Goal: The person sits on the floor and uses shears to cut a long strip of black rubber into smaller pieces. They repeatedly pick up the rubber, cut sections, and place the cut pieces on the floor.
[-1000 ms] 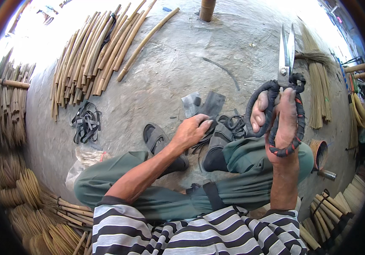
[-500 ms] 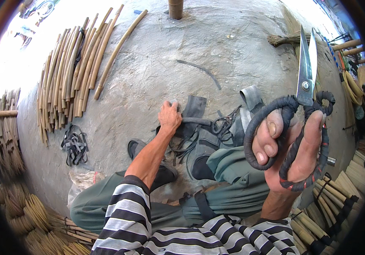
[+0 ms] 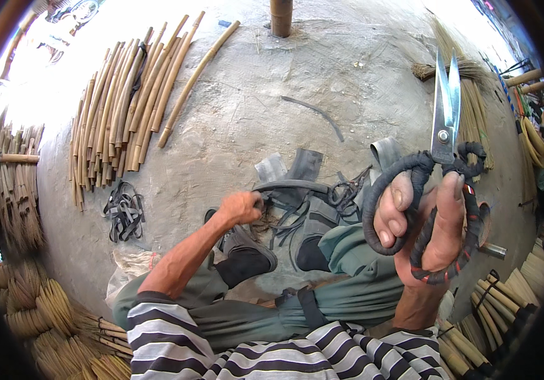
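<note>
My right hand (image 3: 427,237) is raised at the right, its fingers through the loops of a pair of scissors (image 3: 444,130). The scissors' handles are wrapped in black strip with bits of red, and the slightly parted blades point upward. My left hand (image 3: 241,208) is closed low over my foot, beside the end of a thick dark strip (image 3: 294,185). What its fingers hold, if anything, is hidden. Flat dark rubber pieces (image 3: 305,164) and a tangle of thin black strips (image 3: 344,190) lie around my feet.
Bamboo poles (image 3: 123,107) lie in a row at the far left, with a heap of black strips (image 3: 124,212) nearer me. One loose strip (image 3: 315,116) is on the floor ahead. An upright bamboo post (image 3: 281,18) stands beyond. Bundled sticks (image 3: 500,304) are at the right.
My left hand has drawn back toward me and turned, showing more of the thick strip. The scissors stay raised in my right hand, tilted slightly differently. The whole view has shifted a little.
</note>
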Demonstrator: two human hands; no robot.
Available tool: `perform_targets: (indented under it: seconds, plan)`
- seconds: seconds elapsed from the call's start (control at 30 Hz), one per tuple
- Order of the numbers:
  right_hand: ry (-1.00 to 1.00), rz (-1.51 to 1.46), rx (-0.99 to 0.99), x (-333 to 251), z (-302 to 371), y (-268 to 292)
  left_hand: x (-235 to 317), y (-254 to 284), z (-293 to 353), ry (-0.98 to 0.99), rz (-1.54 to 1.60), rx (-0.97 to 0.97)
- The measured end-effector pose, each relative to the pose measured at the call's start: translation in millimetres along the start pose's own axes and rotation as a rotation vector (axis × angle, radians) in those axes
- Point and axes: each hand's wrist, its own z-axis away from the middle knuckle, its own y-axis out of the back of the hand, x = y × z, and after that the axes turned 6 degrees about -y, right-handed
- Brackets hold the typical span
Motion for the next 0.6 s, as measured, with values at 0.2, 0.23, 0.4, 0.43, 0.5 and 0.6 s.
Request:
perform_targets:
  seconds: [0.2, 0.23, 0.4, 0.43, 0.5, 0.6]
  plan:
    - [-0.084, -0.035, 0.012, 0, -4, -4, -13, 96, 9, 0.160, -0.267, 0.041]
    - [-0.043, 0.002, 0.016, 1, -3, -5, -12, 137, 6, 0.149, -0.247, 0.345]
    - [0.095, 0.034, 0.040, -2, -1, -4, 38, 295, 35, -0.283, 0.296, 1.544]
    - [0.127, 0.036, 0.045, -4, -2, -4, 51, 297, 41, -0.373, 0.308, 1.666]
    - [0.129, 0.002, 0.023, -9, -2, -2, 69, 264, 37, -0.277, 0.385, 1.592]
    - [0.166, -0.017, 0.041, -16, 1, 4, 74, 183, 8, -0.170, 0.741, 1.044]
